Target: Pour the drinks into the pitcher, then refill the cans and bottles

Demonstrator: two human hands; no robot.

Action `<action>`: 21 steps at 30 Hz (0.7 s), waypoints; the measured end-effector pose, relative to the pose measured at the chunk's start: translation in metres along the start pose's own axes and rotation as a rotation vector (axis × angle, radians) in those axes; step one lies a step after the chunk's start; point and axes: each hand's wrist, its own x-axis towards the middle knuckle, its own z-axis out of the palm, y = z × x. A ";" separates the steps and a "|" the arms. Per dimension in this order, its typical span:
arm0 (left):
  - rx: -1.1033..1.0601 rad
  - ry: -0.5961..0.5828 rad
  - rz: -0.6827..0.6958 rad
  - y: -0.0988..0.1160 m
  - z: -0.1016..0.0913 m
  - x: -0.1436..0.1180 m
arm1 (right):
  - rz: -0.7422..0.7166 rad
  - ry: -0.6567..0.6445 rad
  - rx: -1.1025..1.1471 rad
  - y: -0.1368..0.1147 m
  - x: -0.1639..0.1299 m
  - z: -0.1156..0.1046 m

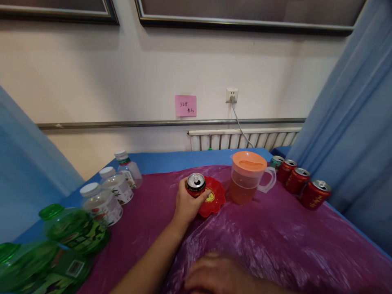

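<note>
My left hand (pixel 187 206) is wrapped round a drink can (pixel 196 183) with a silver top and a dark, gold-lettered band below its rim. The can stands upright at the left side of a red scalloped dish (pixel 216 200); whether its base touches the dish is hidden. Low in the picture, my right hand (pixel 217 272) is over the purple sheet, blurred by motion, and its fingers cannot be made out clearly. To the right of the dish is a clear pitcher (pixel 243 185) with an orange lid, holding an orange-pink liquid.
Several cans (pixel 297 180), red and green, line the table's right side. On the left stand clear bottles with white caps (pixel 114 188) and large green bottles (pixel 76 230). A purple plastic sheet (pixel 147 228) covers the blue table. Behind are a radiator (pixel 220 141) and a wall.
</note>
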 end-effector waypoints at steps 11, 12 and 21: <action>-0.007 -0.038 0.123 -0.016 -0.007 -0.017 | 0.574 0.748 0.096 0.037 0.050 -0.051; -0.009 -0.047 0.124 -0.018 -0.007 -0.018 | 0.597 0.738 0.117 0.040 0.056 -0.050; -0.051 -0.175 0.240 -0.032 -0.015 -0.019 | 0.572 0.757 0.183 0.053 0.080 -0.058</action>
